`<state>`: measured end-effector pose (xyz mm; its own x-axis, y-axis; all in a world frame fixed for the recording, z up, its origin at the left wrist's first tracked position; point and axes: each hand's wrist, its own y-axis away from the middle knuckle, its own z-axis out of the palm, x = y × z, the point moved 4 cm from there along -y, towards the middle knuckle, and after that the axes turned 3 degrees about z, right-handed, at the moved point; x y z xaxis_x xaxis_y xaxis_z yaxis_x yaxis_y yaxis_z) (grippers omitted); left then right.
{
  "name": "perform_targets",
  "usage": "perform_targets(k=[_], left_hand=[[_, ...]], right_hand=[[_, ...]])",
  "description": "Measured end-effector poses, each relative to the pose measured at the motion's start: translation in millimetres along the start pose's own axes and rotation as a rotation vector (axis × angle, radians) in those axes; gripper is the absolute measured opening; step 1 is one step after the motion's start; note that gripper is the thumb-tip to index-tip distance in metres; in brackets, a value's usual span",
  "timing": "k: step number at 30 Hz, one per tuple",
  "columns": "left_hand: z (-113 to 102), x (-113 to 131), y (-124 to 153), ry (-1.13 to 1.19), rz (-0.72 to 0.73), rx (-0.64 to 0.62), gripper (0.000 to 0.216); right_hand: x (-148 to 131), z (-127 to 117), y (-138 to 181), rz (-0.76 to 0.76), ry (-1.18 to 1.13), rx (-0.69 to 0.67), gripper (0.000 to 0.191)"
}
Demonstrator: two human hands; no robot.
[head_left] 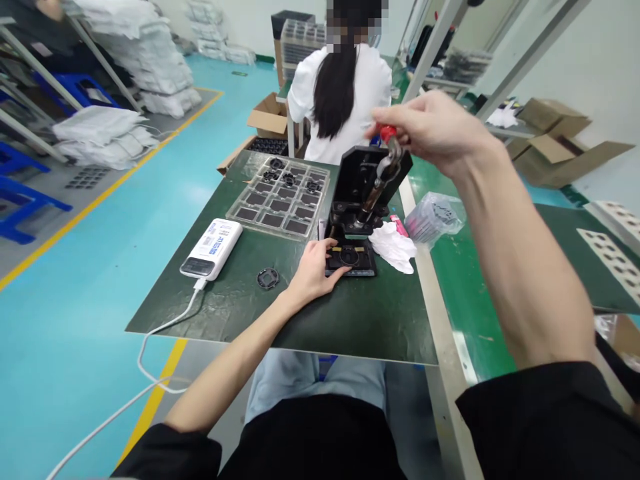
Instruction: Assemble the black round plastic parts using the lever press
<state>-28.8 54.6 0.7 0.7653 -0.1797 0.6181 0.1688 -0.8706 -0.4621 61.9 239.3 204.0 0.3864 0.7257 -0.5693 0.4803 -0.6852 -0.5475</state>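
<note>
My right hand (425,127) is closed round the red-tipped lever handle (387,133) of a black toggle-clamp press (363,177), with the handle raised. At the press's base, my left hand (320,267) rests on the black fixture block (367,267), thumb and forefinger apart along its edges. A round black part (349,255) lies in the fixture, under the press head. Left of that hand, a loose black ring-shaped part (268,279) lies on the dark green mat (240,307).
A clear compartment tray (275,200) holds several black parts. A white power bank (213,250) with a cable lies at left. White tissue (394,247) and a plastic bag of parts (434,217) sit right of the press. A person in white (370,87) sits ahead.
</note>
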Motion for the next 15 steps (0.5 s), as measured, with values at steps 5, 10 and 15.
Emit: perform_targets(k=[5, 10, 15], left_hand=[[0.5, -5.4, 5.3, -0.08, -0.082, 0.081, 0.054], [3.2, -7.7, 7.8, -0.086, -0.116, 0.088, 0.048], [2.5, -10.1, 7.1, -0.095, -0.14, 0.099, 0.051]], right_hand=[[-35.1, -22.1, 85.2, -0.265, 0.0, 0.314, 0.035], [6.6, 12.4, 155.1, -0.326, 0.084, 0.387, 0.023], [-8.1, -4.6, 137.8, -0.36, 0.087, 0.343, 0.025]])
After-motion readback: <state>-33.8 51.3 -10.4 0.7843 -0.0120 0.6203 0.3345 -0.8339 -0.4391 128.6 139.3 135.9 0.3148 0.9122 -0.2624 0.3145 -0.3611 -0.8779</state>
